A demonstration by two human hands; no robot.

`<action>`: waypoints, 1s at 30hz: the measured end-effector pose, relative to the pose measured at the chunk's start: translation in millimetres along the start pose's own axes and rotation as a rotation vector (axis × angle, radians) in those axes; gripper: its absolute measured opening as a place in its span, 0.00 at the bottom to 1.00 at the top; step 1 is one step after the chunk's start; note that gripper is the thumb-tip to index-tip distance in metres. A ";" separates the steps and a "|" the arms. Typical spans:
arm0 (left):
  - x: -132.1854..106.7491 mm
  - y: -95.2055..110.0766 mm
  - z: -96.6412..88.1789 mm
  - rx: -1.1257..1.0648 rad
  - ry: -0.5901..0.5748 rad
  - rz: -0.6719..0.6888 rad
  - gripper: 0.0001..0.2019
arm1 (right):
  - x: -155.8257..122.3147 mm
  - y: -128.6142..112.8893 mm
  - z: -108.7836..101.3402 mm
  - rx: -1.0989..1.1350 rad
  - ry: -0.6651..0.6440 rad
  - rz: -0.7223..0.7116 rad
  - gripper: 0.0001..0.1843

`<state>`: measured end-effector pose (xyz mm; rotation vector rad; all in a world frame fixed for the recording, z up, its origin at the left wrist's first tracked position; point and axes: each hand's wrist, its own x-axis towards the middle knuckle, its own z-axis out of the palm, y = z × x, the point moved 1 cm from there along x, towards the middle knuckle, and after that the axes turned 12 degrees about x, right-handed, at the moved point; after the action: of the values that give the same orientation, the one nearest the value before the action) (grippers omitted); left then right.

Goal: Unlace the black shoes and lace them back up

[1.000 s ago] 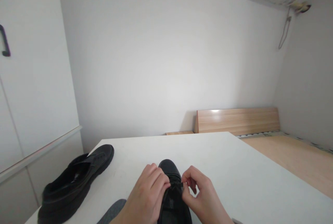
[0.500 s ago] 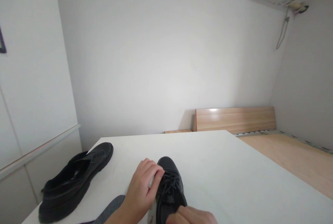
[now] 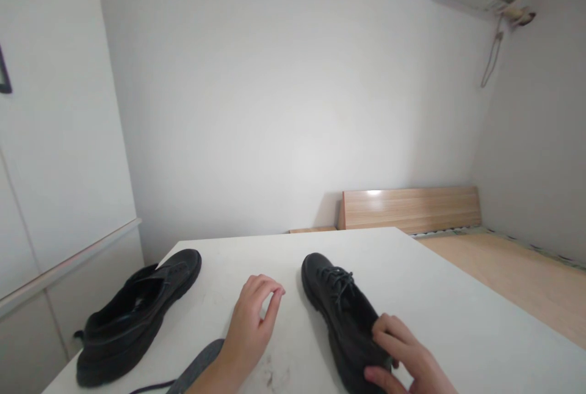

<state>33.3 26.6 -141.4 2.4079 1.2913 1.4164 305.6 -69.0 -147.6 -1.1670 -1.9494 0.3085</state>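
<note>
My right hand (image 3: 407,351) grips a black lace-up shoe (image 3: 339,327) at the heel, fingers inside the collar and thumb on the outside. The shoe's toe points away and a little left, and its lace is tied. My left hand (image 3: 254,315) hovers over the table left of this shoe, apart from it, thumb and fingertips pinched with nothing visible between them. By my left wrist lies a flat grey piece like an insole (image 3: 201,363), partly hidden by the arm. A black cord (image 3: 153,387) runs beside it.
The other black shoe (image 3: 141,315) rests at the left edge of the white table (image 3: 439,321). Dark smudges mark the tabletop near the front. Beyond the right edge is a wooden bed base (image 3: 499,266) with a headboard (image 3: 412,210); a wall stands behind.
The shoe in my right hand has moved right, its toe turning to the left. My left hand has come off the shoe's side and stays in about the same place.
</note>
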 end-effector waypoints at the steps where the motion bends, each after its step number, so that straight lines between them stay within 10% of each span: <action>1: -0.5 -0.1 0.7 0.000 -0.008 -0.003 0.11 | 0.5 10.5 -9.8 -0.024 0.050 0.015 0.04; 12: -3.2 -0.8 5.9 0.005 -0.108 -0.021 0.13 | 14.2 122.2 -94.0 -0.123 0.271 0.244 0.18; 20: -4.9 1.0 8.2 -0.009 -0.183 -0.028 0.12 | 2.0 164.9 -112.2 -0.122 0.276 0.277 0.19; 23: -4.9 2.0 9.7 -0.020 -0.201 -0.031 0.12 | 4.4 149.4 -106.7 -0.303 0.392 0.198 0.20; 27: -5.6 2.1 11.8 -0.033 -0.213 -0.042 0.12 | 15.2 66.7 -81.0 -0.226 0.544 0.113 0.18; 30: -7.1 1.0 12.6 -0.042 -0.223 -0.047 0.11 | 17.7 -19.5 -53.2 0.286 0.150 0.106 0.10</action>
<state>41.7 25.2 -153.1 2.4089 1.2419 1.1140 329.4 -75.3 -93.6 -1.0742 -1.6539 0.5222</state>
